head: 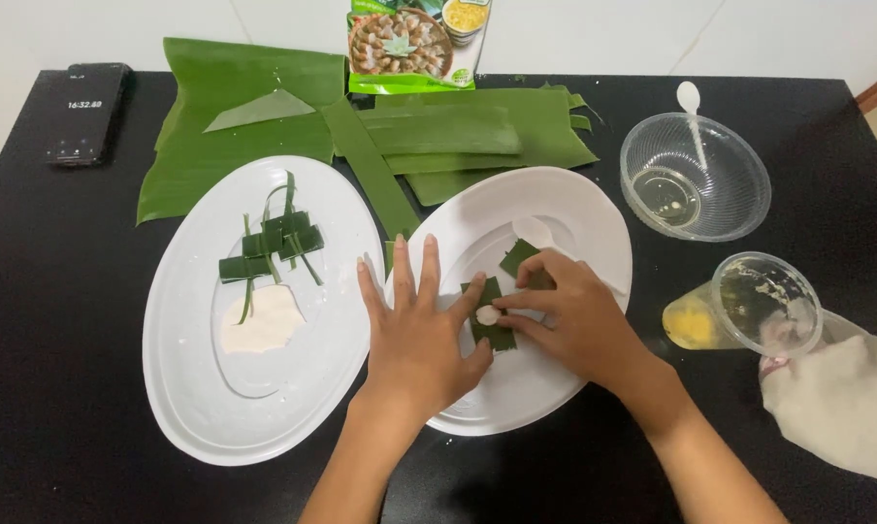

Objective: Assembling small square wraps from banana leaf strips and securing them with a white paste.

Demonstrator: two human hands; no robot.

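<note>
My left hand [414,335] lies flat with fingers spread on the right white oval plate [574,218], its thumb touching a small green leaf strip [495,335]. A small white dough ball [487,314] sits on that strip. My right hand [574,315] pinches the strip's edge beside the ball. A second leaf piece [518,257] and a white plastic spoon [534,231] lie just beyond my right hand. The left white oval plate [196,388] holds several folded leaf parcels [269,245] and a lump of white dough [262,322].
Large banana leaves [235,116] and cut leaf strips [448,131] lie at the back with a printed food packet [414,44]. A phone [87,112] sits far left. At right are a clear bowl [696,175] with a spoon, a tipped plastic cup with yellow filling [749,311], and a cloth [836,403].
</note>
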